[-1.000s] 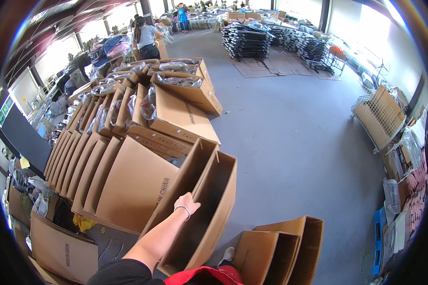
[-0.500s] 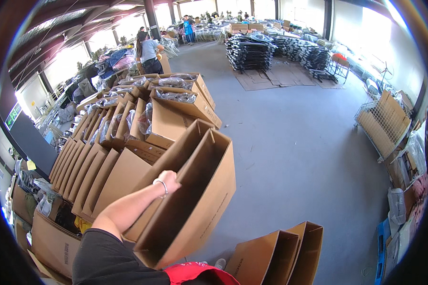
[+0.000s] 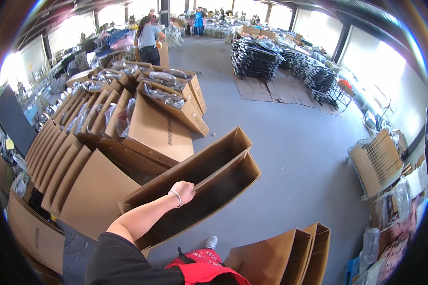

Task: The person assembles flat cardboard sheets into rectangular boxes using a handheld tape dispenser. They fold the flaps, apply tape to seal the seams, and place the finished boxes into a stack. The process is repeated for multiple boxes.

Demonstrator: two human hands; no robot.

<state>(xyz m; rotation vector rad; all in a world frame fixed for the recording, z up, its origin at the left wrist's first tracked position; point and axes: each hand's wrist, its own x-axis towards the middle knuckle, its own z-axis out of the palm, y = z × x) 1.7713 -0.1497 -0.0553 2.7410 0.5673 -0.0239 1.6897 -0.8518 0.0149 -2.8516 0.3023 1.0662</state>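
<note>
Right of my left hand [image 3: 183, 191], past its two open-topped cartons [image 3: 223, 186], I have bare floor [image 3: 295, 166]; filled cartons [image 3: 159, 130] obstruct the left, upright cardboard cartons [image 3: 268, 254] the near right.

Left hand [image 3: 183, 191] gripping two open cartons [image 3: 218, 184], more cartons [image 3: 159, 132] leftward, grey floor [image 3: 290, 156]

One left hand [image 3: 183, 191], one bracelet [image 3: 178, 198] and one shoe [image 3: 211, 242] showed. There were two open cartons [image 3: 223, 183] in the grasp — and two floor cartons [image 3: 266, 254] at lower right. One wire cart [image 3: 375, 164] and at least two people [image 3: 148, 40] appeared; the leaning cartons [image 3: 97, 190] overlapped too much for counting.
</note>
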